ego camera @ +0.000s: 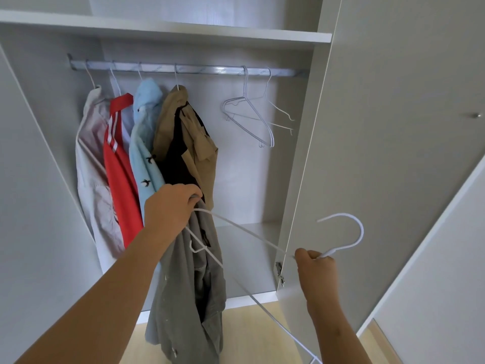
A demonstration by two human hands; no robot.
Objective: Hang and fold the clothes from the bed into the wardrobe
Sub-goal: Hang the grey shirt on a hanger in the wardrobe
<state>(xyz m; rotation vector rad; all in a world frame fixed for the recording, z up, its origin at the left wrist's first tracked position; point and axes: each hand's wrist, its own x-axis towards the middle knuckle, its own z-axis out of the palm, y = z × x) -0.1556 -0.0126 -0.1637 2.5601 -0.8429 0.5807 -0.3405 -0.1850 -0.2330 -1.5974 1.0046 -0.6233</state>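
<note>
Left hand (170,208) pinches the crumpled grey shirt (191,285) and, seemingly, one shoulder of the thin white wire hanger (362,232); right hand (315,266) grips its neck before the open white wardrobe (183,32); barely threaded, the shirt could slip off

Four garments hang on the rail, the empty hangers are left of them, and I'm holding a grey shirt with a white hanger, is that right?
Not quite. The head view shows the empty hangers right of the four garments on the rail, not left. You do hold the grey shirt and white hanger.
</note>
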